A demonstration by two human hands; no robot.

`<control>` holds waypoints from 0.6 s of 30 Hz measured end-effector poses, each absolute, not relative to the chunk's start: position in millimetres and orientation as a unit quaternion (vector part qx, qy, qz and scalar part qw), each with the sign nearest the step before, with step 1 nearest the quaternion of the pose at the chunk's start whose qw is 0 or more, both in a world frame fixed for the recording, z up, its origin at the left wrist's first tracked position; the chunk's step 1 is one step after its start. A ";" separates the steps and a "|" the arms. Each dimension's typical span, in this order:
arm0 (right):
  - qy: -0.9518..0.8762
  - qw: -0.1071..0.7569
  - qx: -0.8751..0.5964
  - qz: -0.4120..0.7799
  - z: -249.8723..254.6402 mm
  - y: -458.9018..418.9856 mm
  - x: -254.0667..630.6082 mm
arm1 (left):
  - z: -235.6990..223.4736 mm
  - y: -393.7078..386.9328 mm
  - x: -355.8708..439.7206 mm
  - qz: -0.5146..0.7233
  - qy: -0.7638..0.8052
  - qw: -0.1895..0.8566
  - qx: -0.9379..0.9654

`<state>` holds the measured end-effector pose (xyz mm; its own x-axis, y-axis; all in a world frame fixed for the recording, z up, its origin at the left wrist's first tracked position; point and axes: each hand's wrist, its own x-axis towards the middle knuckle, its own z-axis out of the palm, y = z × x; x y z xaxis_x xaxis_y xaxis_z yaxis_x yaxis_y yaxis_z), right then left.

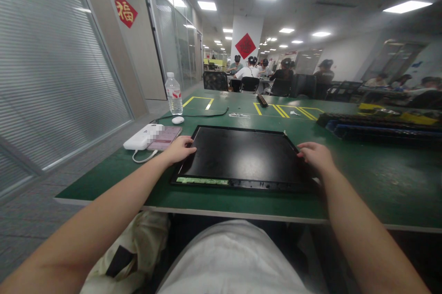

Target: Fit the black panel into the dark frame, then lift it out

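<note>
One flat black panel (241,151), centre of the frame, on the green desk (373,179): glossy face up, long axis left to right, roughly in line with the desk's front edge; a pale green strip (202,181) along the left part of its near border. Two hands, one per short side: left hand (179,147), grip narrow on the left edge, thumb over the border; right hand (316,155), grip narrow on the right edge, fingers bent. Containers: one clear bottle (173,96), upright, upper left, capped; its fill I cannot tell. Left of the panel: white block (138,137) beside a phone (169,135). Room: bare green surface right of the panel, up to a dark stack (366,128) at right; only a narrow margin at the near edge.
</note>
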<state>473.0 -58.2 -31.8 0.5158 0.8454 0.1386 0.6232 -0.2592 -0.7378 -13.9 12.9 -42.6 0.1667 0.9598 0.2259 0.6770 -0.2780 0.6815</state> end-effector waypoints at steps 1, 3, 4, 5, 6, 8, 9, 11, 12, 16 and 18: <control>-0.471 0.384 -0.782 0.140 -30.9 -59.2 471.4 | -42.8 12.8 -13.6 0.316 0.556 0.216 0.737; -0.473 0.383 -0.783 0.132 -28.9 -61.1 468.6 | -42.4 10.4 -11.5 0.309 0.554 0.200 0.747; -0.474 0.382 -0.783 0.130 -28.0 -61.8 467.5 | -41.9 8.2 -9.7 0.305 0.554 0.183 0.753; -0.474 0.380 -0.784 0.128 -27.2 -62.2 466.8 | -41.0 5.2 -7.5 0.301 0.553 0.158 0.761; -0.474 0.379 -0.785 0.127 -26.6 -62.5 466.4 | -39.9 1.8 -4.9 0.291 0.546 0.133 0.774; -0.471 0.377 -0.788 0.126 -25.8 -62.6 466.2 | -37.0 -5.8 0.6 0.285 0.526 0.096 0.795; -0.469 0.375 -0.789 0.126 -25.5 -62.6 466.3 | -35.3 -9.6 3.2 0.277 0.501 0.091 0.815; -0.469 0.374 -0.790 0.125 -25.3 -62.6 466.5 | -31.6 -16.3 7.2 0.252 0.445 0.094 0.854; -0.469 0.374 -0.791 0.125 -25.3 -62.6 466.7 | -29.6 -19.0 8.5 0.239 0.424 0.093 0.869; -0.470 0.376 -0.789 0.124 -27.2 -62.3 468.1 | -21.9 -26.0 9.4 0.179 0.359 0.098 0.911; -0.467 0.380 -0.788 0.129 -28.8 -61.8 468.9 | -18.3 -28.0 8.1 0.159 0.334 0.109 0.923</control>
<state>468.9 -61.8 -28.8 0.5295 0.8348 0.1509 0.6383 -0.2748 -0.7191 8.1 -28.0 -18.3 0.7265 0.6506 0.2213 0.5811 -0.7535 0.3076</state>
